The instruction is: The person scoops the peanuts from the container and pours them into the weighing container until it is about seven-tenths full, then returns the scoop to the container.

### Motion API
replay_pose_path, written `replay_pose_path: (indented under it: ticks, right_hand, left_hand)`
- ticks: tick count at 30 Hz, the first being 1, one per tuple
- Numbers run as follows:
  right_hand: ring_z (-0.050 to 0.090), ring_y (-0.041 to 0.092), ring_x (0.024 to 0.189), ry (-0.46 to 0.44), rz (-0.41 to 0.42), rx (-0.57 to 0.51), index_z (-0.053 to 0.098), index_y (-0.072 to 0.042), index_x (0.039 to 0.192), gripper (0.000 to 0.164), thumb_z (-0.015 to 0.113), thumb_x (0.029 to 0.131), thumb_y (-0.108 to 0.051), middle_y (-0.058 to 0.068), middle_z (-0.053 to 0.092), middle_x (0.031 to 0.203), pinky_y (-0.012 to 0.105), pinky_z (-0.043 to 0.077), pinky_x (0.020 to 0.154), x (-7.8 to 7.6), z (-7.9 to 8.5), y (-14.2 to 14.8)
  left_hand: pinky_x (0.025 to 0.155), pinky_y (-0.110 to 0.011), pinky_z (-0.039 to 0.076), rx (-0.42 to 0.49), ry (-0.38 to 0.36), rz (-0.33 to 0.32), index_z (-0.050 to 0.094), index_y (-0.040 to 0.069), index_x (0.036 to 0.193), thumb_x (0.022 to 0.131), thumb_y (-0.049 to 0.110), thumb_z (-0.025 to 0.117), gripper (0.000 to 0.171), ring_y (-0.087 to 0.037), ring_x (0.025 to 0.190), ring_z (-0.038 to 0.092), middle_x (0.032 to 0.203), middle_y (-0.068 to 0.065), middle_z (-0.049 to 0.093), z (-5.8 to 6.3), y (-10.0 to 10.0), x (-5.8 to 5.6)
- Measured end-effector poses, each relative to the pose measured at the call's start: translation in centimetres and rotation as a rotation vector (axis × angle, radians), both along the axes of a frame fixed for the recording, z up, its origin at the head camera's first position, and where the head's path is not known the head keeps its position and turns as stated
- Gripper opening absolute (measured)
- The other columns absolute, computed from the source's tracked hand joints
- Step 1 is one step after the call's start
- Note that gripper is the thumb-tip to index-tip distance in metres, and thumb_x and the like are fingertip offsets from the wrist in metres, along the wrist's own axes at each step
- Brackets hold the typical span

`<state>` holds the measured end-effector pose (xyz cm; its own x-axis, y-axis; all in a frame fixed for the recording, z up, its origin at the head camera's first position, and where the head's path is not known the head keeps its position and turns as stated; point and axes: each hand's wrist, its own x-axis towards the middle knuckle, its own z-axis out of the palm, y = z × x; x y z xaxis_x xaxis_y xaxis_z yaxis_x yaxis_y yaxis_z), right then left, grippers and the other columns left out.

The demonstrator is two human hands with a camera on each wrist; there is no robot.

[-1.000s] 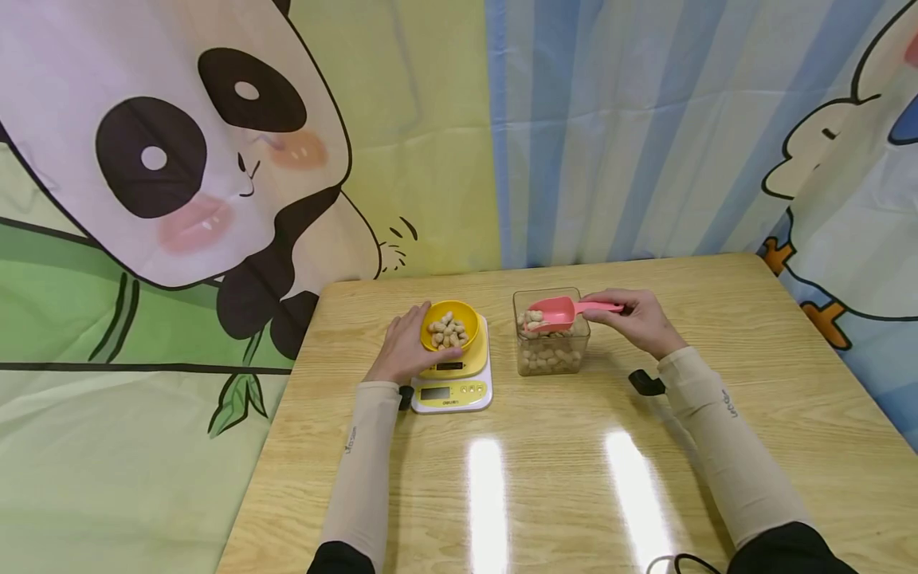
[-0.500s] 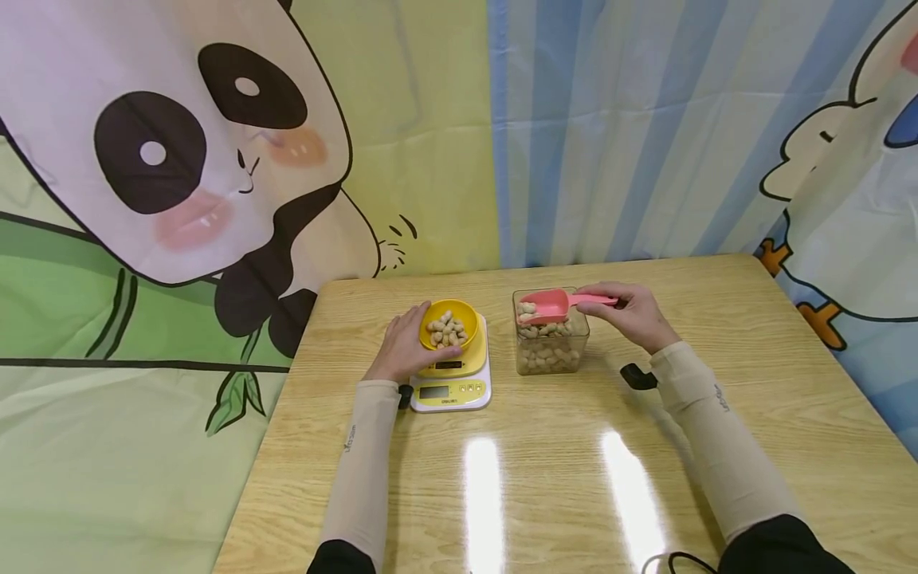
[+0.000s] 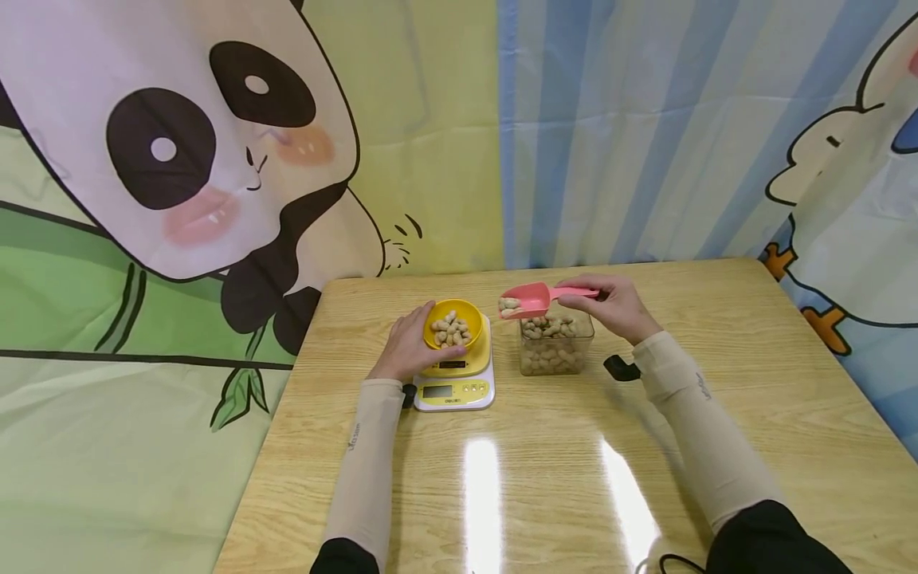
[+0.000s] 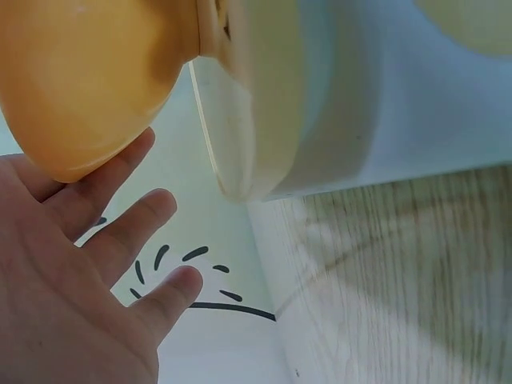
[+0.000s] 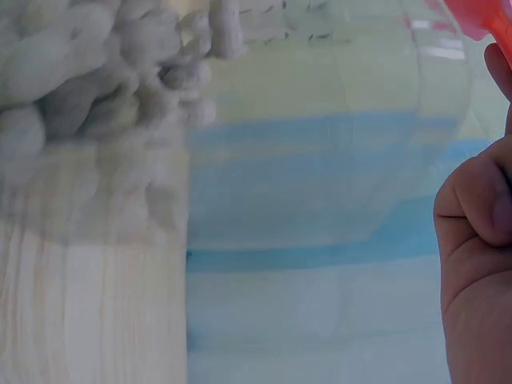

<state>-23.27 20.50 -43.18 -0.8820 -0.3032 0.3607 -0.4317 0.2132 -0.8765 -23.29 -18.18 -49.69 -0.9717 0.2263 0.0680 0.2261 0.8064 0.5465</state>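
Note:
My left hand [image 3: 403, 348] holds the side of a yellow bowl [image 3: 470, 315], its thumb along the front and its fingers at the left. Several unshelled peanuts [image 3: 452, 330] lie inside. The bowl sits on a yellow-and-white kitchen scale [image 3: 457, 391]. In the left wrist view three fingers [image 4: 132, 232] are spread below the bowl's orange-looking underside [image 4: 88, 72]. My right hand [image 3: 611, 307] pinches the handle of a pink scoop [image 3: 535, 300], carrying a few peanuts [image 3: 510, 306] near its lip. It hovers over the left rim of a clear square container [image 3: 555, 356] of peanuts.
The wooden table [image 3: 545, 478] ends at a printed curtain [image 3: 430, 159] behind the scale and container. A black cable [image 3: 677, 560] lies at the front edge, near the right sleeve. A dark wrist camera [image 3: 621, 368] sticks out from the right wrist.
The right hand has raised the scoop out of the container and moved it left, with peanuts in it. The left hand stays at the bowl.

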Motion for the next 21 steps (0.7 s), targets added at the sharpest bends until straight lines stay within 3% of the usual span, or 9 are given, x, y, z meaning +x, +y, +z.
replay_pose_path:
  ticks: [9, 16, 21]
  right_hand:
    - [0.050, 0.014, 0.063, 0.020, 0.035, 0.017, 0.074, 0.002, 0.118, 0.030, 0.077, 0.091, -0.010, 0.007, 0.074, 0.105, 0.022, 0.046, 0.056, 0.8, 3.0, -2.8]
    - [0.038, 0.012, 0.058, -0.018, 0.040, 0.031, 0.077, -0.006, 0.117, 0.028, 0.078, 0.092, -0.018, 0.009, 0.074, 0.089, 0.025, 0.037, 0.053, 0.3, 3.6, -4.2]
    - [0.039, 0.014, 0.060, -0.021, 0.065, 0.051, 0.077, -0.007, 0.117, 0.027, 0.077, 0.092, -0.018, 0.009, 0.073, 0.092, 0.025, 0.036, 0.054, 0.0, 3.8, -5.2]
  left_hand:
    - [0.125, -0.047, 0.010, 0.017, -0.013, 0.008, 0.024, 0.019, 0.162, 0.068, 0.083, 0.072, 0.123, -0.028, 0.148, 0.031, 0.162, -0.008, 0.033, 0.1, 0.1, 0.1]
    - [0.125, -0.048, 0.011, 0.031, -0.012, 0.011, 0.024, 0.016, 0.162, 0.068, 0.082, 0.072, 0.124, -0.029, 0.148, 0.031, 0.163, -0.008, 0.032, 0.2, 0.2, 0.1]
    - [0.125, -0.049, 0.011, 0.042, -0.020, 0.019, 0.024, 0.016, 0.162, 0.069, 0.078, 0.075, 0.123, -0.030, 0.148, 0.031, 0.163, -0.009, 0.032, 0.1, 0.2, 0.2]
